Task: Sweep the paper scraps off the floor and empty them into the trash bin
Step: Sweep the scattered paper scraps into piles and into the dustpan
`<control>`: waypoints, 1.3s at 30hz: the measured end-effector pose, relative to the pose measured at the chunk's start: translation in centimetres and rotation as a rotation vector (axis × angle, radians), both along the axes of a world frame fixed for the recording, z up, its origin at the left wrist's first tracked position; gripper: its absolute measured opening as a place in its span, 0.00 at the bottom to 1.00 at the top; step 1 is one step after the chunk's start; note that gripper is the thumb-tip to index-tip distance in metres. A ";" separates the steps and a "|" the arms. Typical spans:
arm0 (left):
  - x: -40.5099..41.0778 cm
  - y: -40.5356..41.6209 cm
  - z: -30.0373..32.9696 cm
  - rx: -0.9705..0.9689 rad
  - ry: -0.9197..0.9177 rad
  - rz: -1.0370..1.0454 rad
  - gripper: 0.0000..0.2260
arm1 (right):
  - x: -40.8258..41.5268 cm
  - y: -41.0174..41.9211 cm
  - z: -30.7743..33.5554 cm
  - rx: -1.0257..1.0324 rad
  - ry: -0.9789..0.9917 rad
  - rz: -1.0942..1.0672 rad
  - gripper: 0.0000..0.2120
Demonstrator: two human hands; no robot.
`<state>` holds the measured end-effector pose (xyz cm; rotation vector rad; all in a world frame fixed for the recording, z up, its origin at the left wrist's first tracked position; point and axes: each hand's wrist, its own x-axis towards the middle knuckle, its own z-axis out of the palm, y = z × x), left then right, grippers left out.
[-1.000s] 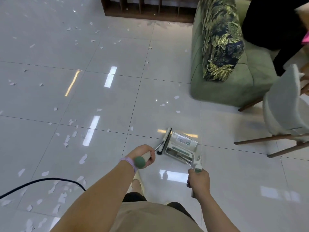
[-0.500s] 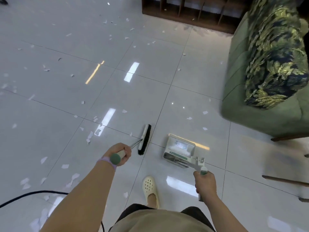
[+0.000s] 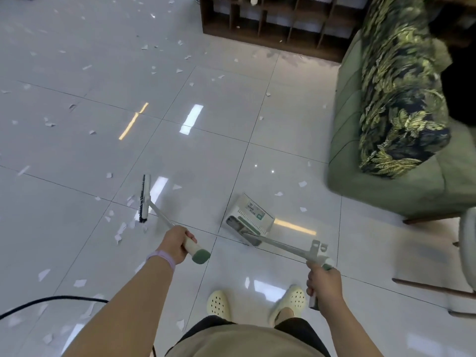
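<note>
Left hand [image 3: 173, 244] curled around broom [image 3: 144, 198] handle, right hand [image 3: 323, 283] gripping dustpan [image 3: 248, 217] pole, broom head swung from beside the dustpan out to 10 o'clock, paper scraps [image 3: 121, 231] just beside its bristles, dustpan at 1 o'clock.

Broom [image 3: 144, 198]: head swung out to the left, from touching the dustpan's mouth to well apart from it, now among paper scraps [image 3: 121, 231]. Left hand [image 3: 175, 243]: carried leftward with the handle. Dustpan [image 3: 248, 219]: turned, its handle now angled toward the right hand [image 3: 323, 282]. Both feet now in view.
</note>
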<state>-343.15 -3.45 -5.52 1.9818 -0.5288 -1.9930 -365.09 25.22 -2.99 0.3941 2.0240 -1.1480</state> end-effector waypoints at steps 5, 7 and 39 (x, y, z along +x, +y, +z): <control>-7.8 2.2 0.9 0.077 0.088 -0.056 0.07 | -7.4 1.4 1.3 -0.180 -0.220 -0.083 0.11; -11.9 4.1 1.1 0.121 0.123 -0.102 0.07 | -11.4 1.4 2.2 -0.278 -0.338 -0.139 0.14; -42.9 -3.2 -3.4 0.526 0.259 -0.548 0.12 | -24.1 -0.3 -0.1 0.092 -0.129 -0.489 0.02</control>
